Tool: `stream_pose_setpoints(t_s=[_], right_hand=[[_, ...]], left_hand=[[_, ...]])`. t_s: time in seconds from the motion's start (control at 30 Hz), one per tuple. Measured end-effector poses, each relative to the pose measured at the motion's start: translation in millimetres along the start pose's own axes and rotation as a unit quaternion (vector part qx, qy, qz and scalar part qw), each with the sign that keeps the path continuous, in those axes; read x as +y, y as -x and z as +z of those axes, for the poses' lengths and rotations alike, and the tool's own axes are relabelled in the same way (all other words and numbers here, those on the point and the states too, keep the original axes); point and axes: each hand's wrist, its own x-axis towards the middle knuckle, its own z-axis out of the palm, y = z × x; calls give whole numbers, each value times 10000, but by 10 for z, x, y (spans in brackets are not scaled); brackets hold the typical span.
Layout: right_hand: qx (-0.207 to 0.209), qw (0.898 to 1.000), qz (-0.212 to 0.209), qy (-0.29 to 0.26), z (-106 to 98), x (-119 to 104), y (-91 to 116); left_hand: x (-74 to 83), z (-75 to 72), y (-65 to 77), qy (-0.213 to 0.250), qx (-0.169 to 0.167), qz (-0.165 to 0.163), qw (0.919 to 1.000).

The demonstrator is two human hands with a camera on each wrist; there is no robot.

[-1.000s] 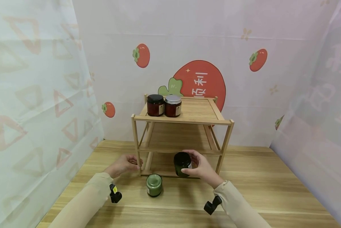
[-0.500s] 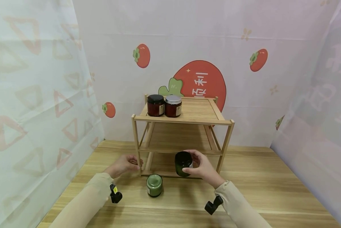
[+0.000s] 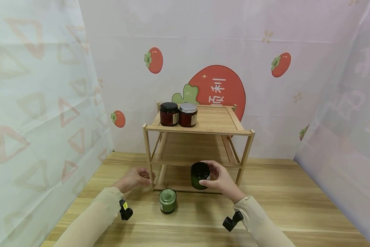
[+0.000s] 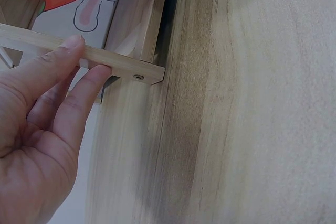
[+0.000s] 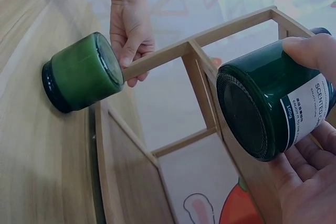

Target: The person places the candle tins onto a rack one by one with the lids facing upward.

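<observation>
My right hand [image 3: 223,181] grips a dark green glass scented-candle jar [image 3: 199,176] with a black lid, in front of the rack's lower opening. In the right wrist view a white label on this candle jar [image 5: 257,103] faces the camera. My left hand [image 3: 135,179] pinches the front left leg [image 4: 123,66] of the wooden rack [image 3: 203,130] between thumb and fingers, near its foot. Between the hands, a second green candle jar [image 3: 168,200] stands on the table before the rack, its dark lid underneath and its glass base facing up.
On the rack's top shelf, at the left, a black-lidded amber jar [image 3: 169,116] stands beside a silver-lidded amber jar [image 3: 188,117]. A middle shelf [image 3: 195,147] lies below. Printed cloth [image 3: 126,68] walls off the wooden table [image 3: 284,199] at the back and sides.
My right hand has shifted the held candle jar slightly right and up. The left hand, the rack and the other jars look unchanged.
</observation>
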Motion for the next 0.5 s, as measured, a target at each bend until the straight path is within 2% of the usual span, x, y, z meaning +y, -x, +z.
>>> stream_pose_setpoints(t_s=[0.5], right_hand=[[186,9997,-74,-156,-92,-124,-36]], left_hand=[[7,6,5,1,19,16,10000]])
